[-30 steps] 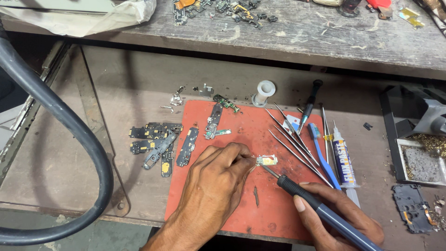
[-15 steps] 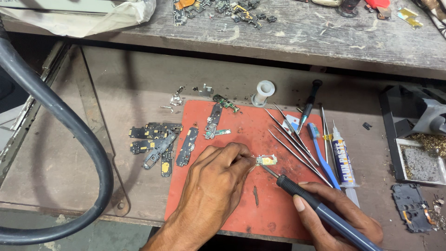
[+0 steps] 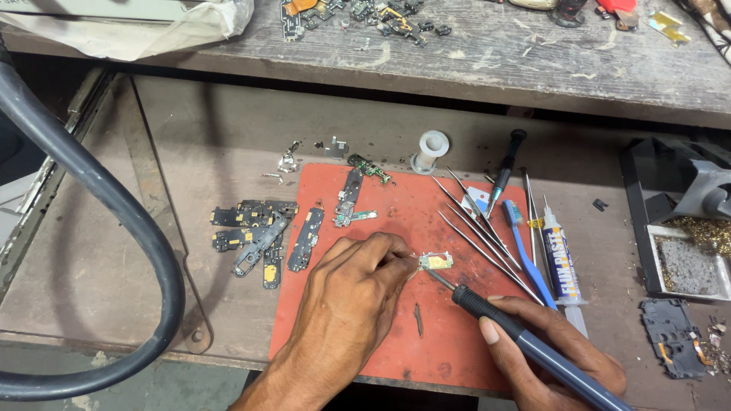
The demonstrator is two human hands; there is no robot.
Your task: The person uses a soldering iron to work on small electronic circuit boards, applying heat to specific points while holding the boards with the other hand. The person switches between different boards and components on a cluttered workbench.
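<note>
Soldering a small silver-and-yellow circuit board piece (image 3: 435, 261) on a red rubber work mat (image 3: 396, 221).

Left hand (image 3: 352, 293) curled, fingertips pinching the piece's left edge, piece lying at 2 o'clock from the knuckles. Right hand (image 3: 552, 354) wrapped around a blue-handled soldering iron (image 3: 525, 342), long axis running 10 to 4 o'clock, tip touching or just short of the piece's lower right edge. Left hand nearer. Steel tweezers (image 3: 480, 228) fanned at 1 o'clock, dark boards (image 3: 255, 236) at 9 o'clock.

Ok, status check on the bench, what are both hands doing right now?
Left hand pinching small circuit part on red mat. Right hand gripping soldering iron, tip at the part. Tweezers lie close beside.
</note>
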